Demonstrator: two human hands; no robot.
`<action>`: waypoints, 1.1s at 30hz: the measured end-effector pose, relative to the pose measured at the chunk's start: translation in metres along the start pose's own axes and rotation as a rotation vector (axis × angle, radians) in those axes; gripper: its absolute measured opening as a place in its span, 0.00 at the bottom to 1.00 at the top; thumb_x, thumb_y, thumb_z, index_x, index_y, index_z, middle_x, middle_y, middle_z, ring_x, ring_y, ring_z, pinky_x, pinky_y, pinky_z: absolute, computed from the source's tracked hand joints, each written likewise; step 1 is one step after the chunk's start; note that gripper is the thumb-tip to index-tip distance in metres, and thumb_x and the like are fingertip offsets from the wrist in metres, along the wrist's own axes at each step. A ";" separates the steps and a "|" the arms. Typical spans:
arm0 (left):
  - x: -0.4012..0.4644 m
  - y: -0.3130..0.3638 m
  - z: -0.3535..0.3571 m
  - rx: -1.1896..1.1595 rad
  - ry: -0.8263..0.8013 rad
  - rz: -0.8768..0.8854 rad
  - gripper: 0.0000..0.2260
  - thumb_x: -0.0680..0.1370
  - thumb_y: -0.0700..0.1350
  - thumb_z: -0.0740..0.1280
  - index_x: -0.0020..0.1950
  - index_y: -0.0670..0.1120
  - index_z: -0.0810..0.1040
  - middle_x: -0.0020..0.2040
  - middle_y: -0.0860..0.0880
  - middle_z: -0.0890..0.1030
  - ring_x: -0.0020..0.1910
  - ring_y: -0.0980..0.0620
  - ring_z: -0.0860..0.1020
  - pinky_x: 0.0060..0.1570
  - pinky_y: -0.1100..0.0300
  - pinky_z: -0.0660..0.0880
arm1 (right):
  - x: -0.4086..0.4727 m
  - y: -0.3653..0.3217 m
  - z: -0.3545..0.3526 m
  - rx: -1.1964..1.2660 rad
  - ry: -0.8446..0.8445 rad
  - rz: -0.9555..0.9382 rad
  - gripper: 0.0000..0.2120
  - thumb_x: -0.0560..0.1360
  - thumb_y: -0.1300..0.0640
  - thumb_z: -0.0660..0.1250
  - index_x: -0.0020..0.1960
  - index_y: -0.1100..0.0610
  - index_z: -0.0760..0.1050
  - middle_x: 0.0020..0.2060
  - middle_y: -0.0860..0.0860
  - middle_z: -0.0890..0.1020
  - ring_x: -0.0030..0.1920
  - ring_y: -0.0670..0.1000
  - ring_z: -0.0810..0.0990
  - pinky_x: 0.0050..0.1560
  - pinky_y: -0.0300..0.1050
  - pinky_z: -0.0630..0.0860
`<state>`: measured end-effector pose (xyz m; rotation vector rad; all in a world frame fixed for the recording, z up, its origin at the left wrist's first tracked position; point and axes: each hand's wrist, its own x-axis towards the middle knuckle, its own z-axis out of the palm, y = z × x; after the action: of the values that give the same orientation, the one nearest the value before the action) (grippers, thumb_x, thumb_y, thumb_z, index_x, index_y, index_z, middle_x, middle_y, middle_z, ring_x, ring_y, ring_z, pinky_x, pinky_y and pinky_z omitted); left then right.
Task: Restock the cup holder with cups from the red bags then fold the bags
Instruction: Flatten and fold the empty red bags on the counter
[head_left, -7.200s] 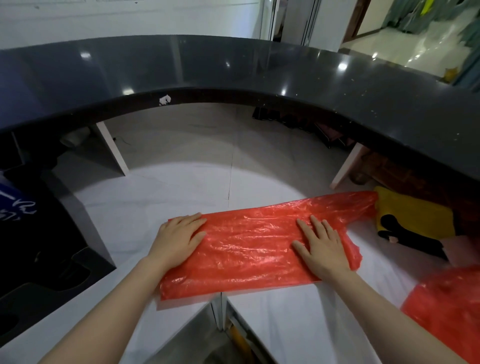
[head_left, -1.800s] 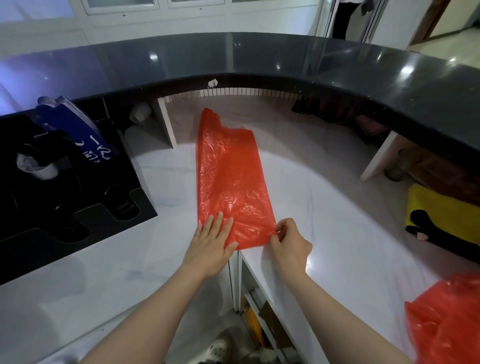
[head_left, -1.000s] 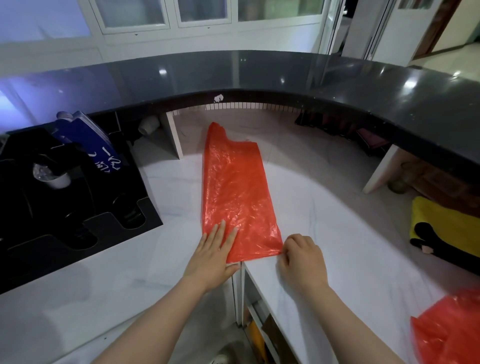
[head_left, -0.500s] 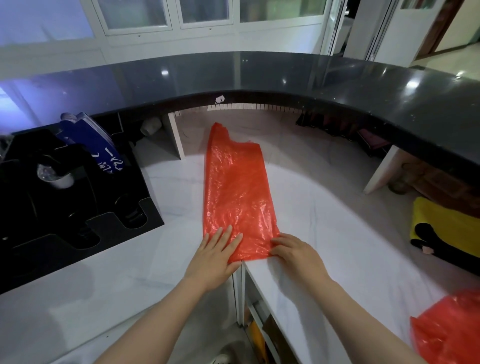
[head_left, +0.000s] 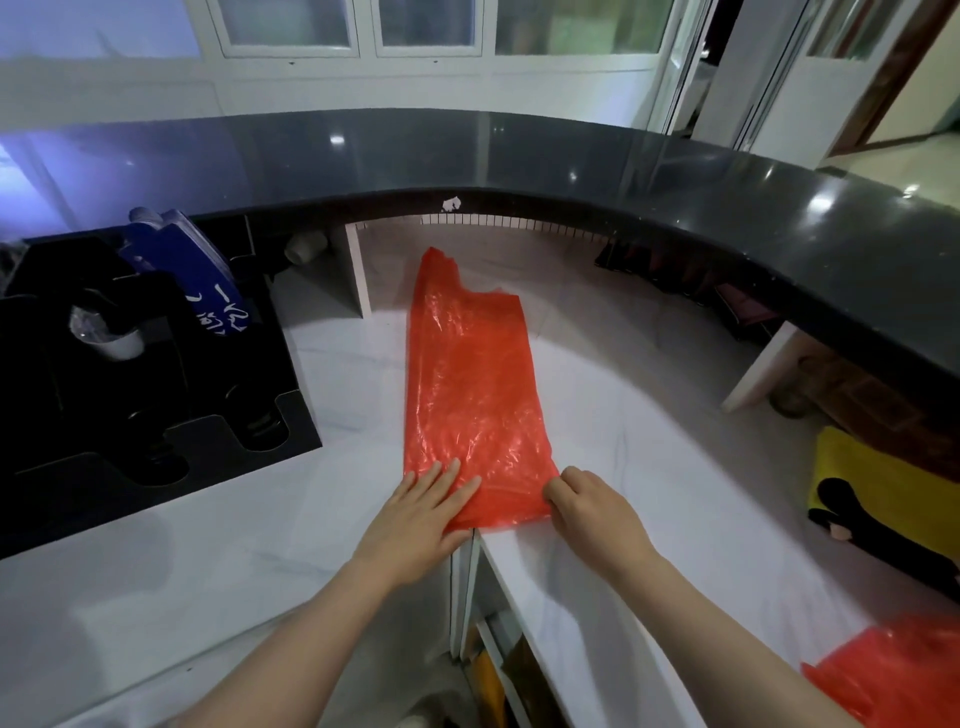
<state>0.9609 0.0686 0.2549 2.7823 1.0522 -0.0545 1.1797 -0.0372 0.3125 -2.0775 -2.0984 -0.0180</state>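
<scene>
A flattened red plastic bag (head_left: 470, 400) is lying lengthwise on the white marble counter (head_left: 649, 467), under a curved black glossy ledge (head_left: 519, 156) (windows behind). The left hand (head_left: 415, 514) is pressing its near end with fingers spread flat; the right hand (head_left: 592, 506) is pinching the near right corner. A black cup holder (head_left: 156, 405) is sitting far left.

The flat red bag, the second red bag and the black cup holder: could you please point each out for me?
flat red bag (head_left: 470, 395): head view, middle of its smoothed sheet.
second red bag (head_left: 904, 675): head view, crumpled part at the lower right corner.
black cup holder (head_left: 291, 415): head view, front right wall.
</scene>
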 end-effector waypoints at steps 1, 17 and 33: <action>0.001 0.000 0.001 0.002 0.000 -0.004 0.30 0.74 0.68 0.37 0.73 0.62 0.32 0.75 0.54 0.36 0.74 0.53 0.34 0.72 0.54 0.33 | 0.000 0.000 0.001 -0.004 -0.026 0.002 0.05 0.69 0.69 0.68 0.43 0.63 0.75 0.36 0.57 0.76 0.35 0.59 0.75 0.29 0.51 0.72; 0.005 -0.001 -0.019 -0.225 -0.135 -0.019 0.21 0.83 0.56 0.45 0.76 0.61 0.49 0.78 0.56 0.44 0.77 0.54 0.42 0.73 0.57 0.38 | 0.010 0.025 0.007 -0.002 0.031 -0.057 0.26 0.65 0.56 0.78 0.62 0.53 0.77 0.58 0.57 0.78 0.55 0.59 0.78 0.44 0.50 0.78; 0.011 -0.019 -0.020 -0.728 0.152 -0.264 0.14 0.79 0.48 0.63 0.64 0.59 0.76 0.62 0.61 0.76 0.60 0.59 0.75 0.57 0.64 0.70 | 0.012 0.046 0.031 0.663 0.015 0.443 0.03 0.76 0.54 0.65 0.43 0.51 0.73 0.37 0.46 0.81 0.39 0.48 0.78 0.40 0.40 0.72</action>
<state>0.9561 0.0933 0.2712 2.0106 1.1693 0.4258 1.2219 -0.0200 0.2781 -2.0178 -1.3207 0.6252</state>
